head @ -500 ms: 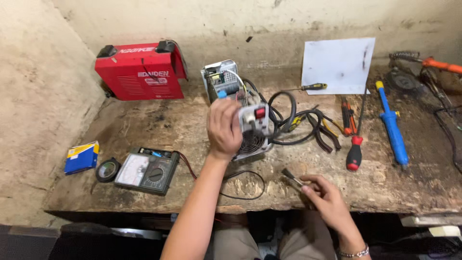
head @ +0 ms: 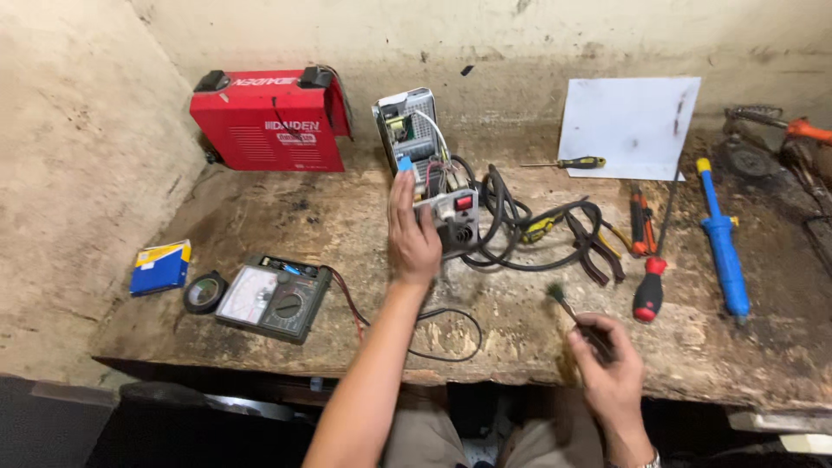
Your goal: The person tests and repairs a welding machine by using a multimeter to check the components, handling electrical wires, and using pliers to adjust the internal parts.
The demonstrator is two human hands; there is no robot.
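Observation:
My left hand [head: 411, 234] grips the left side of an opened small grey welding unit [head: 431, 173] standing on the worn wooden bench [head: 286, 217]; its front panel with a red switch faces me and its circuit boards show. Thick black cables [head: 520, 225] with clamps coil to its right. My right hand [head: 607, 373] is near the bench's front edge, closed on a small brush [head: 568, 308] whose dark bristles point up and left.
A red welder case [head: 269, 121] stands at the back left. An analogue multimeter [head: 273, 299], round tape roll [head: 205, 293] and blue-yellow box [head: 160, 267] lie left. A white sheet [head: 628, 121], screwdrivers [head: 650, 286], pliers [head: 640, 224] and blue solder pump [head: 721, 238] lie right.
My left hand has shifted from on top of the unit's front to its left side. My right hand has lifted the brush slightly, bristles now pointing upward.

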